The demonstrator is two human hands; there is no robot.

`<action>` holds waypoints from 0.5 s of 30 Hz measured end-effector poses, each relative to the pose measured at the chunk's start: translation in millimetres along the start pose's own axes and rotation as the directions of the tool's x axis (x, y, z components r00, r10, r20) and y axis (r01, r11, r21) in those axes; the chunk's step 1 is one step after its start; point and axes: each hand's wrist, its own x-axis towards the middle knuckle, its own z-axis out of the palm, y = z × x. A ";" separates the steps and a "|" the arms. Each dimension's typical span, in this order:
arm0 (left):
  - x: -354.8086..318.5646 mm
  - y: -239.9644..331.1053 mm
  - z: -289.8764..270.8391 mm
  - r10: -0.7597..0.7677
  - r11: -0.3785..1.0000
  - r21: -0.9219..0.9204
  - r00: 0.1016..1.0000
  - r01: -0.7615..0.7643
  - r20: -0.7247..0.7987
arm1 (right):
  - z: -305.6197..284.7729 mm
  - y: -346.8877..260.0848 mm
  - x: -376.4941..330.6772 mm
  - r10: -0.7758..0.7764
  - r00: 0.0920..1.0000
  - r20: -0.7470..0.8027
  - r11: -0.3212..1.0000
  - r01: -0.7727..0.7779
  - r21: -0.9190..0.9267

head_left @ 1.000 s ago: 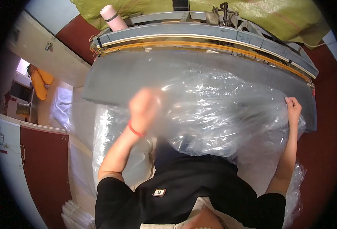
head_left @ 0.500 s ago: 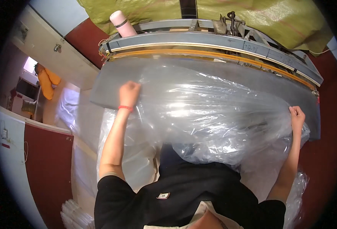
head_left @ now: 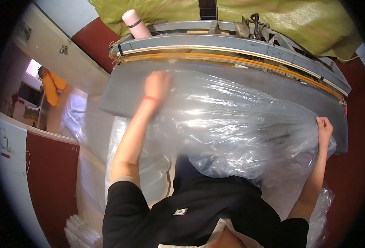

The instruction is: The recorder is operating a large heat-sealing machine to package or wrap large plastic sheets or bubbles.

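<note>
1. Presently, clear plastic sheet [head_left: 232,124] lies spread across the grey table [head_left: 120,89], below the metal sealing bar [head_left: 232,41].
2. Left hand [head_left: 157,84] presses down on it, apparently flattening; finger spread unclear.
3. Right hand [head_left: 324,126] fisted around its edge, keeping it taut.

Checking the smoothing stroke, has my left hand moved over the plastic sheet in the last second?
Yes. The left hand has slid up the plastic sheet, away from the body, toward the orange strip on the machine's bar.
</note>
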 end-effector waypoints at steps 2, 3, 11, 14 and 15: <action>16.5 -5.6 5.7 -0.251 0.968 -0.045 0.959 0.247 -0.129 | 0.1 2.3 2.4 0.015 1.000 0.021 0.999 -0.014 -0.040; 23.3 -8.2 11.1 -0.296 0.955 -0.050 0.934 0.292 -0.199 | -0.4 4.0 3.5 0.015 1.000 0.021 0.999 -0.014 -0.042; 35.2 -22.8 38.0 0.005 1.000 0.028 0.939 0.005 -0.344 | 12.1 23.2 31.4 0.091 0.993 -0.070 0.991 -0.084 0.105; 53.1 -18.5 38.0 -0.418 0.866 -0.433 0.837 0.250 -0.353 | 46.2 3.9 59.8 -0.007 0.986 -0.167 0.993 0.027 0.119; 61.1 -28.9 41.7 -0.442 0.855 -0.459 0.801 0.241 -0.404 | 59.1 -2.8 71.2 -0.043 0.981 -0.189 0.993 0.063 0.098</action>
